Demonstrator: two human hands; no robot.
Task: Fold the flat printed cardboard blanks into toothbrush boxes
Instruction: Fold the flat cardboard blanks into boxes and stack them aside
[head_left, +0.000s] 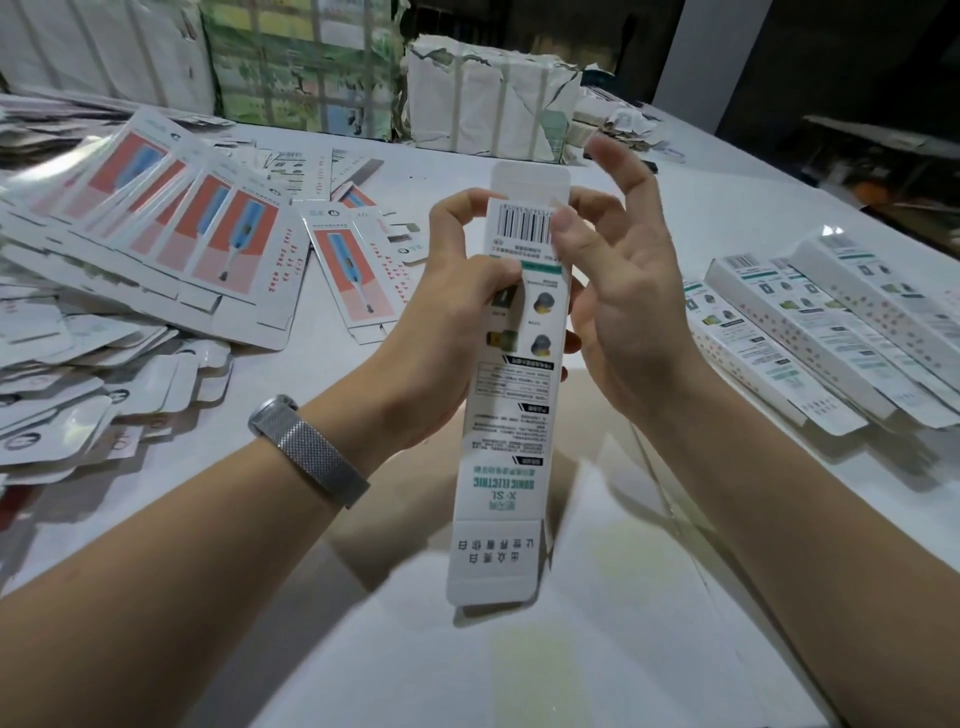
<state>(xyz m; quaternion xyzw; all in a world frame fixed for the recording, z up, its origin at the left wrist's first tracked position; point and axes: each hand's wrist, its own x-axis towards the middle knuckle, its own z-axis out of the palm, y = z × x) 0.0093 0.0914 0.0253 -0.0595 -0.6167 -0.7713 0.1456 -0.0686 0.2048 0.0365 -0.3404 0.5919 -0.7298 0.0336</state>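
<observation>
The box (511, 374) hides the right hand's (618, 322) fingertips; its small print is perhaps too blurred to read.

Two hands (457, 291), one held box (511, 389), three folded boxes (831, 322)
</observation>
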